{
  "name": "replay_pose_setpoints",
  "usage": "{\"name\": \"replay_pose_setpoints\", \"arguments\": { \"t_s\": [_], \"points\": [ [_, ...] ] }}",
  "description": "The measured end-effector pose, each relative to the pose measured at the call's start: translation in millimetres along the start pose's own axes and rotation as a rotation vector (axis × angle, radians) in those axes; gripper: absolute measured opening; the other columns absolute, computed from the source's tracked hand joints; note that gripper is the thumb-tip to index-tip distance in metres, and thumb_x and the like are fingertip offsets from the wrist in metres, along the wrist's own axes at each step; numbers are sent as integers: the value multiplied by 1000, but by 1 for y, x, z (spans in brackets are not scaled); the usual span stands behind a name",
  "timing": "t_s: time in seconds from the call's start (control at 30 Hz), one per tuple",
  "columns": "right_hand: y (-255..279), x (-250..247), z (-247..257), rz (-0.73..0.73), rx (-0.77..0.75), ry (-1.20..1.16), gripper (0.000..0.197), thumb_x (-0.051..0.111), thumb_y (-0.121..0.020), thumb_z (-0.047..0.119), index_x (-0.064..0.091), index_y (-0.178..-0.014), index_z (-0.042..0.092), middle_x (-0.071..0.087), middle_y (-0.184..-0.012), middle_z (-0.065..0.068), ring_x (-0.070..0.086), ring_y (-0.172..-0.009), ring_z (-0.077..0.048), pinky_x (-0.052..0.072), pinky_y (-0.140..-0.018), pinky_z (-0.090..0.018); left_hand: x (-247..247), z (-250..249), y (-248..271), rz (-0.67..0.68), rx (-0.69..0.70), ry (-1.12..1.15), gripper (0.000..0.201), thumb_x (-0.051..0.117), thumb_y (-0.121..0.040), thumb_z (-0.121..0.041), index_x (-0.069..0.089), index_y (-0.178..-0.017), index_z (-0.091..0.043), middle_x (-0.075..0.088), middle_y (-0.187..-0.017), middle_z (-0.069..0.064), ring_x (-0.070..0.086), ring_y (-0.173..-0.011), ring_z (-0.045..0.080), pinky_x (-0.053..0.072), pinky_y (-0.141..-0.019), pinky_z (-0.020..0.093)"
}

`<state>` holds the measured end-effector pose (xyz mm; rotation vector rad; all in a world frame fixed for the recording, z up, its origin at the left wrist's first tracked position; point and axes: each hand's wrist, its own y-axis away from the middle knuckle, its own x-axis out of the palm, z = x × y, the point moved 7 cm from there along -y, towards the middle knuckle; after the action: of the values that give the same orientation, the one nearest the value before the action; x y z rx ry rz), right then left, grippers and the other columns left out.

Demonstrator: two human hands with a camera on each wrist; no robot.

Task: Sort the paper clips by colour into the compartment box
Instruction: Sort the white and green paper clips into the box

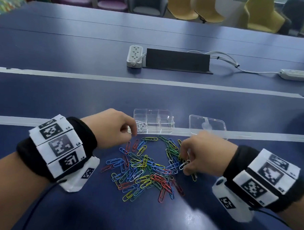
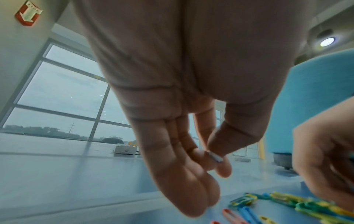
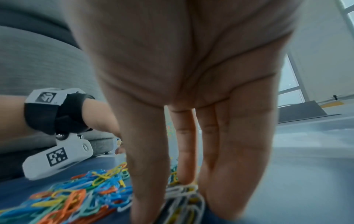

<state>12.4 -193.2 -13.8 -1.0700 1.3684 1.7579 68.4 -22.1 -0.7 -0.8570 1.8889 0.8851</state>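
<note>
Head view. A loose heap of coloured paper clips point(image 1: 145, 169) lies on the blue table point(image 1: 60, 96), near the person and between the two hands, so that either can draw from it. The clear compartment box point(image 1: 153, 121) stands just beyond the heap, open side up; its near-left cell holds a small cluster of white clips point(image 1: 141, 126), the other cells look empty. The detached lid point(image 1: 207, 125) lies to the box's right, out of the working path. The left hand point(image 1: 111, 128) hovers at the box's near-left corner, thumb and forefinger pinched, probably so as to drop a clip with its own colour. The right hand point(image 1: 203, 152) reaches into the heap's right edge, its fingertips curled round a white clip point(image 1: 184, 165).

Left wrist view. Thumb and forefinger nip a small pale clip point(image 2: 215, 157), blurred; the other fingers point(image 2: 184, 174) hang together, clear of it.

Right wrist view. The long fingers point down onto white clips point(image 3: 182, 195) at the heap's margin; whether one is lifted cannot be told here.

Judgement: sorting has barely begun, white first.
</note>
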Motion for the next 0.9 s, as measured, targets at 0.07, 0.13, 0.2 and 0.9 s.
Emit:
{"name": "replay_pose_setpoints", "arguments": {
  "t_s": [0.07,0.13,0.2,0.9],
  "points": [
    [-3,2,2,1,-12,-5,21,72,-72,30,70,-90,19,70,-82,1,52,-72,-14,46,-67,-23,1,-8,3,20,20,21,20,49,-81,-15,57,-72,-30,53,-58,-5,48,-56,-5,34,-53,9],
    [-4,1,4,-17,-33,-21,11,67,-75,24,71,-82,18,66,-73,2,55,-70,-14,47,-69,-22,2,-17,6,26,46,26,21,47,-82,-14,50,-65,-26,51,-58,-7,47,-55,-5,33,-51,8],
    [-3,-3,7,-32,-47,-40,7,63,-77,20,70,-78,19,60,-66,7,55,-68,-12,47,-76,-25,3,-24,7,39,65,33,24,46,-82,-12,45,-62,-25,48,-56,-7,45,-53,-3,33,-50,9],
    [7,-20,-10,-165,-23,-149,23,61,-71,20,43,-57,25,49,-58,10,50,-65,-12,45,-64,-26,46,-98,-12,162,281,-224,21,57,-85,-25,69,-102,-27,49,-68,-9,55,-82,18,41,-70,26]
  ]
}}
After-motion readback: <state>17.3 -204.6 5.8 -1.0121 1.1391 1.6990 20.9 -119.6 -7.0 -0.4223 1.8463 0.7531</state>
